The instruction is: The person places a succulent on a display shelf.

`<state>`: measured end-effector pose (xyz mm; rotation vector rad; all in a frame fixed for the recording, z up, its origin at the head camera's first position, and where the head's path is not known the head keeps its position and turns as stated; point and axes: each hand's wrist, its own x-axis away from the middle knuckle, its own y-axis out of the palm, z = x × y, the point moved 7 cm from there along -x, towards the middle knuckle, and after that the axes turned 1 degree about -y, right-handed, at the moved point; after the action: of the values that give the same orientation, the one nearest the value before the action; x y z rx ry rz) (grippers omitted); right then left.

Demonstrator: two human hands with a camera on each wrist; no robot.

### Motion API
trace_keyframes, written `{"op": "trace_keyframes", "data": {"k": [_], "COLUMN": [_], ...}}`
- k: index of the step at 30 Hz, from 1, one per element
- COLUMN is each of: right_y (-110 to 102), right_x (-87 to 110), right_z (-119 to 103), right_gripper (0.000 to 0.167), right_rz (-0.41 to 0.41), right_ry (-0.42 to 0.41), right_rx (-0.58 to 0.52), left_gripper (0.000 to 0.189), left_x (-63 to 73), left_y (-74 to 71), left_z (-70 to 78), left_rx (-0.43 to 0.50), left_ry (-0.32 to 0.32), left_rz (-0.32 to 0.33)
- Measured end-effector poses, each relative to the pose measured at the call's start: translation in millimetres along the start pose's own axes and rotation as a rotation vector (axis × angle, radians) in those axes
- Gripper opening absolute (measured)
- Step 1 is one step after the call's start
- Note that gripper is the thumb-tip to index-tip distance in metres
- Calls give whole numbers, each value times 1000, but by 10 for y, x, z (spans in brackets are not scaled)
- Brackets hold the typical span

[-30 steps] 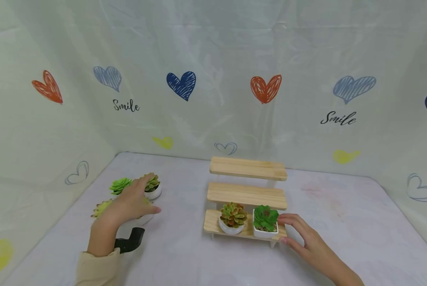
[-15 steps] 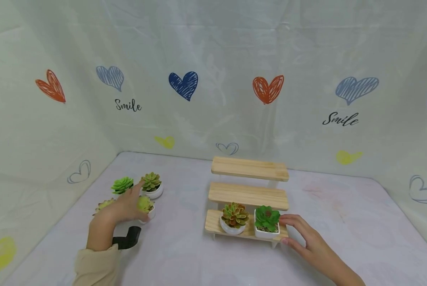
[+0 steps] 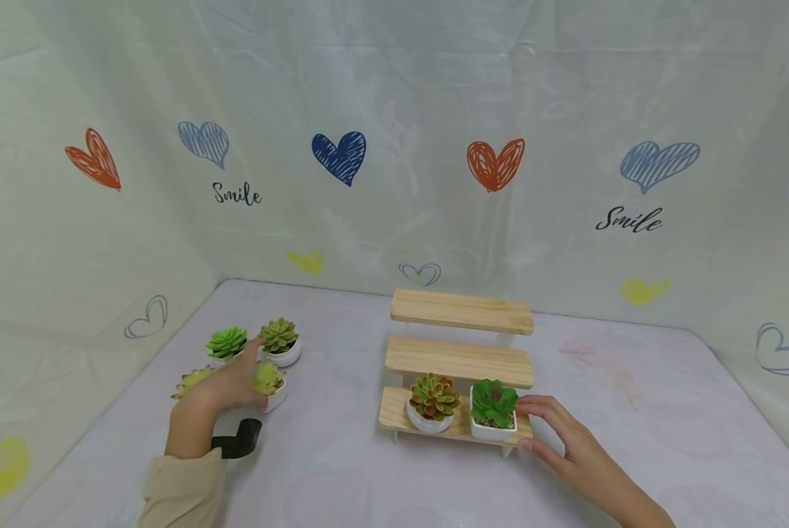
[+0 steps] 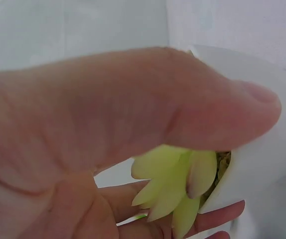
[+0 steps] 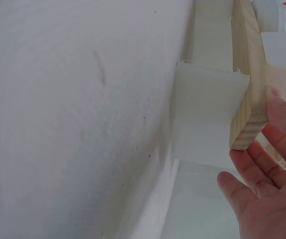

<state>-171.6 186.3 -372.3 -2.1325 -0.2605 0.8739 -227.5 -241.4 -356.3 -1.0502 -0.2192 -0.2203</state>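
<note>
My left hand (image 3: 226, 385) holds a yellow-green succulent (image 3: 268, 377) in a white pot among the plants at the left. In the left wrist view the thumb lies across the white pot (image 4: 267, 159), with the fingers on its other side; the pot looks tilted there. At the right, my right hand (image 3: 582, 455) grips the end of the lowest board of a three-step wooden shelf (image 3: 392, 409), thumb at the front edge and fingers behind. On that board stand a reddish-green succulent (image 3: 434, 397) in a round pot and a dark green succulent (image 3: 493, 402) in a square pot.
Around the left hand stand a bright green succulent (image 3: 226, 342), an olive-green succulent (image 3: 279, 335) in a white pot and a pale yellow succulent (image 3: 192, 380), partly hidden. The shelf's middle board (image 3: 459, 361) and top board (image 3: 462, 311) rise behind. A heart-printed white curtain (image 3: 408, 88) backs the table.
My left hand has come down and back from above the olive-green succulent, and its thumb has drawn in against the yellow-green one's pot. The right hand stays at the shelf's end.
</note>
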Motion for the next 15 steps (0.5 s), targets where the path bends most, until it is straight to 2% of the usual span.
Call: {"op": "trace_keyframes", "data": {"k": [10, 15], "right_y": [0, -1], "right_x": [-2, -2], "right_z": [0, 2], "right_gripper": [46, 47], "right_rz": [3, 2], "right_ry": [-8, -8], "right_rx": [0, 1], "left_gripper": [93, 90], "left_x": [13, 19], "left_y": [5, -23], "left_z": [-7, 56], "left_rx": [6, -4], "left_ry": [-19, 41], "left_rz": [-4, 3]}}
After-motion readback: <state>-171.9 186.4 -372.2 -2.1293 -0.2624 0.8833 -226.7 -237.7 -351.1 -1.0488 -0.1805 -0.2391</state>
